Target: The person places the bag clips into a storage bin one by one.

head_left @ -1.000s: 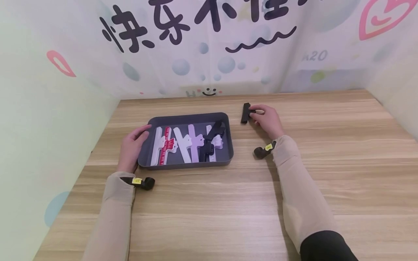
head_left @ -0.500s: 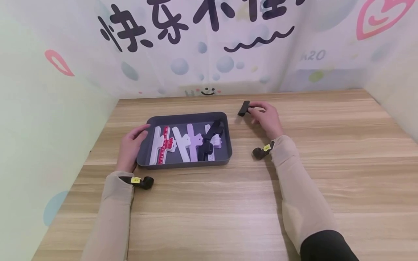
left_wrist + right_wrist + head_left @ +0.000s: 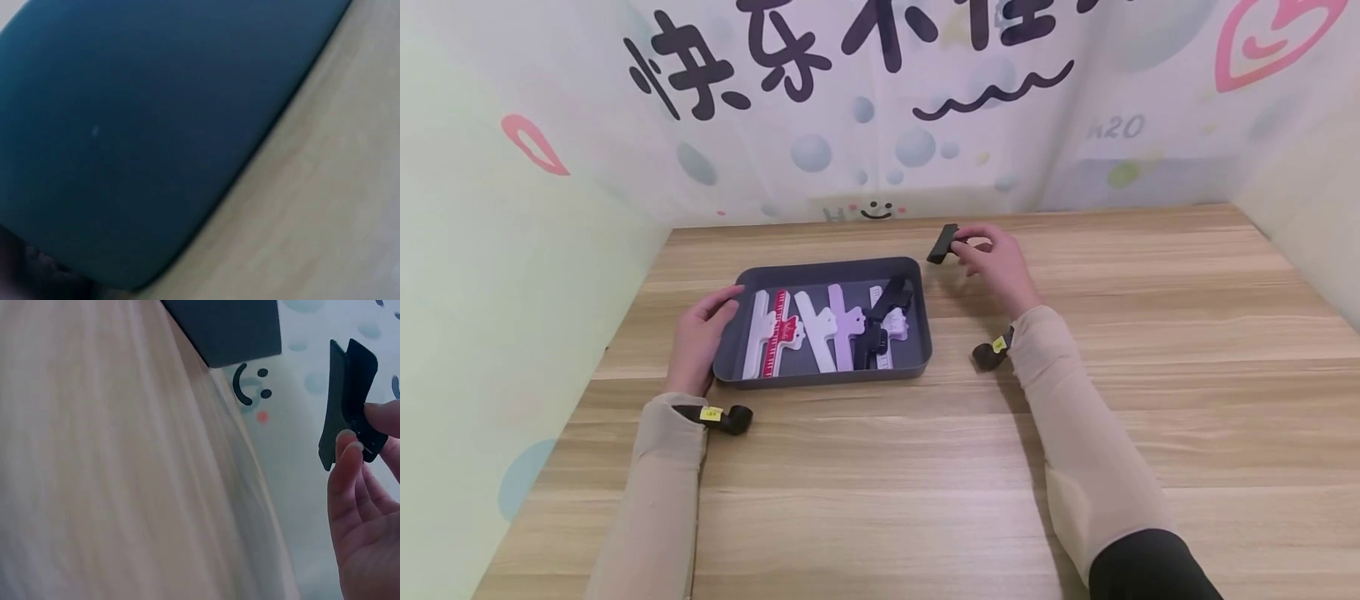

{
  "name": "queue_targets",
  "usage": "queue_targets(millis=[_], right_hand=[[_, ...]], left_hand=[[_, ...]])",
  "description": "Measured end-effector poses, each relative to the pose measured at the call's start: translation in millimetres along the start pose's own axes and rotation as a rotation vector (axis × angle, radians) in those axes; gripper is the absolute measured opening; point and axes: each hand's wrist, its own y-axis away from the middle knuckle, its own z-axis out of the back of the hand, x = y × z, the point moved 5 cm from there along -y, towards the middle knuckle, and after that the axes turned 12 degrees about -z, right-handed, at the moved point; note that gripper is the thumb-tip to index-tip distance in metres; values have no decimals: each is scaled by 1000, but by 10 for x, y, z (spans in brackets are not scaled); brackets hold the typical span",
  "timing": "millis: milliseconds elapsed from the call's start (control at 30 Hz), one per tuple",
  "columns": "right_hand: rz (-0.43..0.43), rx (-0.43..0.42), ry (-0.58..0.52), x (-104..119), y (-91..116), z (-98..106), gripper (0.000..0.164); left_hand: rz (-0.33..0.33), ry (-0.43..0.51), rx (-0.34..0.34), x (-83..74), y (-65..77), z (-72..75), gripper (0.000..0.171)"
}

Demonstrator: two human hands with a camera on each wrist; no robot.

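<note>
In the head view, a dark grey tray (image 3: 820,381) stands on the table with several wide clips lying in it. My left hand (image 3: 695,343) rests against the tray's left side, its thumb and fingertips at the rim. The tray's outer wall (image 3: 169,125) fills much of the left wrist view. Beyond the tray's far right corner, my right hand (image 3: 1002,262) holds a black clip (image 3: 943,243) tilted above the table. In the right wrist view, thumb and fingers pinch this clip (image 3: 350,403) by its handle end.
Inside the tray lie a white clip (image 3: 757,335), a red and white clip (image 3: 787,331), a light purple clip (image 3: 842,327) and black clips (image 3: 872,342). A printed cloth (image 3: 737,179) hangs behind the wooden table (image 3: 865,483).
My right hand has lifted the black clip off the table and carried it left towards the tray, tilting it. My left hand stays at the tray's left side.
</note>
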Motion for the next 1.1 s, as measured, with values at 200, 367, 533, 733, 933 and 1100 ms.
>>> queue_targets(millis=[200,367,533,733,933,1100], right_hand=[[30,45,-19,138,58,-123,31],[48,89,61,280,132,-233,28],[63,169,245,382,197,-389,23],[175,233,393,476,255,-572,20],[222,289,445,508,318,-706,19],[229,331,465,503,365,-796,22]], left_hand=[[7,-6,-7,13,6,9,36],[6,-10,-7,18,6,12,35],[13,-16,-4,17,7,14,35],[2,-12,-11,14,-1,18,35],[3,-9,-5,7,-4,26,37],[11,-18,0,-7,-5,15,37]])
